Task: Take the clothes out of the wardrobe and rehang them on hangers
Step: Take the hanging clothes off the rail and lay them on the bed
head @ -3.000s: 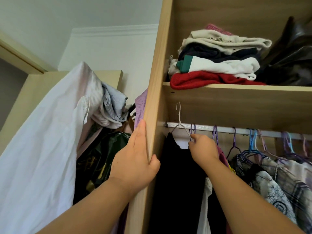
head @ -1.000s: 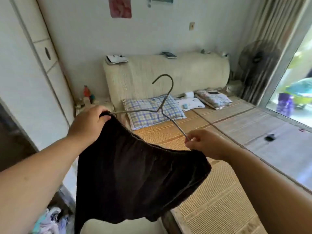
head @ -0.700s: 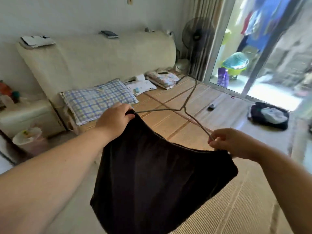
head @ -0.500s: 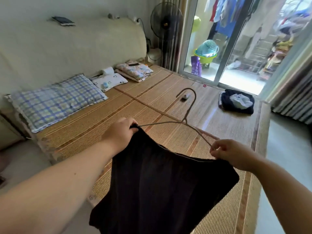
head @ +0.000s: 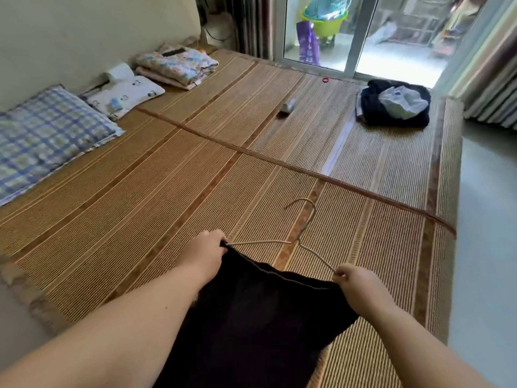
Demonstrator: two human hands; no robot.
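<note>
Pinching hanger point(head: 299, 242) ends — left hand point(head: 205, 252), right hand point(head: 355, 281) — black garment point(head: 260, 317) hanging.

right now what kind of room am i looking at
Most likely a bedroom. A wide sleeping platform is covered with a woven mat, a checked pillow and a smaller pillow lie at its head by the wall, and a folded quilt sits beside them. A sliding glass door opens outside.

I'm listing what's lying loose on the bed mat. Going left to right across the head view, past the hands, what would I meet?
Blue checked pillow → small white printed pillow → folded floral blanket → small grey object, too blurred to identify → dark clothes pile.
</note>
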